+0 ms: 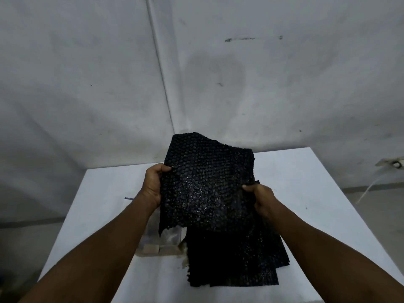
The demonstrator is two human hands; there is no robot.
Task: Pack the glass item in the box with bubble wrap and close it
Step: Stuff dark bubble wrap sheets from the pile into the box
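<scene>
I hold a sheet of black bubble wrap (207, 184) up above the white table (306, 184). My left hand (154, 186) grips its left edge and my right hand (261, 199) pinches its right edge. More black bubble wrap (234, 259) lies in a stack on the table just below the raised sheet. A clear box-like item (161, 242) with pale blocks at its front sits on the table under my left forearm, mostly hidden by the raised sheet. Whether it is the glass item or the box, I cannot tell.
The table stands in a corner of grey-white walls (109, 84). A thin dark strip (129, 199) lies on the table at the left. A pale cord and fitting (391, 165) hang off the wall at the right.
</scene>
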